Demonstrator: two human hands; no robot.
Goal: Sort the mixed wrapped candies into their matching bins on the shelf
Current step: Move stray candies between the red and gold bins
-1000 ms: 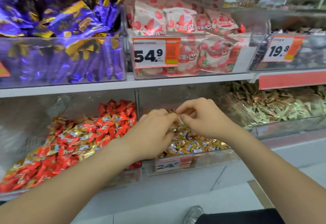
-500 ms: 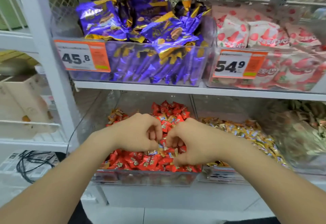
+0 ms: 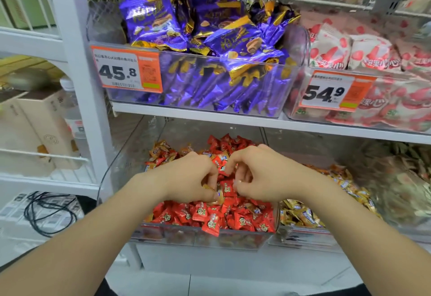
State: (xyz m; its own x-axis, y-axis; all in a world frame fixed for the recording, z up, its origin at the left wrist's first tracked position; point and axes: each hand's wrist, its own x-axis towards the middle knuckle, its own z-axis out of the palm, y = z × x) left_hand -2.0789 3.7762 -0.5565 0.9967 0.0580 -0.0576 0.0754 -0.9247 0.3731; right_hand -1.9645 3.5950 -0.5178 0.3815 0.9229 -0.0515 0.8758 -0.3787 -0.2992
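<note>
While our left hand [image 3: 191,179] pinches gold candies [image 3: 215,194] over the red candies [image 3: 210,218] in their clear bin [image 3: 198,237], our right hand [image 3: 263,176] sits close beside it. We cannot tell whether its curled fingers [image 3: 243,174] grip anything.

candy bin [image 3: 198,237] below packet bin [image 3: 295,47], another candy bin [image 3: 303,237] right

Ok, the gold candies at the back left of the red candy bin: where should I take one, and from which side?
Pinch a gold candy by its flat crimped wrapper end, coming from above and in front. They lie loose on top of the pile; the bin wall closes the left side and the shelf sits overhead.
</note>
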